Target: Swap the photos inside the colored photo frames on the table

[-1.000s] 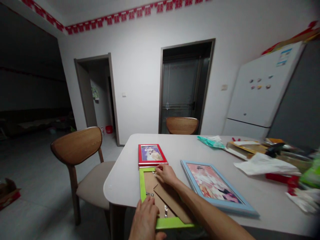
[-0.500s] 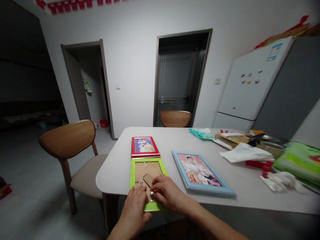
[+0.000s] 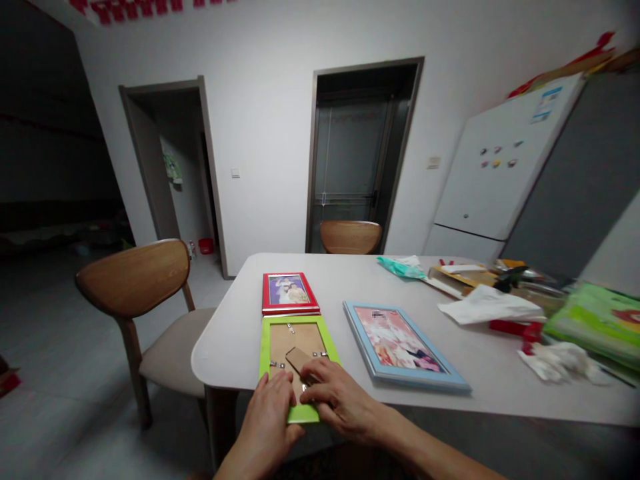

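Note:
A green picture frame [image 3: 265,339] lies back side up at the near edge of the table, its brown backboard [image 3: 305,335] facing me. Small metal clips sit around that board, one clip [image 3: 291,328] at the far side. A brown stand leg [image 3: 297,358] slants across the middle, its lower part hidden by my right hand. My left hand [image 3: 270,408] grips the frame's near left corner, fingers on top and thumb at the front edge. With bent fingers closed together, my right hand [image 3: 341,399] is at the near metal clip [image 3: 304,387], which it partly covers.
A red picture frame [image 3: 291,310] touches the green frame's far side. To the right lies a blue picture frame [image 3: 373,360], picture up. Tissue [image 3: 493,305], a white glove [image 3: 563,363] and a green packet [image 3: 595,320] crowd the right end. Wooden chairs [image 3: 137,277] surround the table.
My right hand has shifted slightly down and its fingers have moved over the near clip, uncovering the clip on the frame's right side. My left hand stays put.

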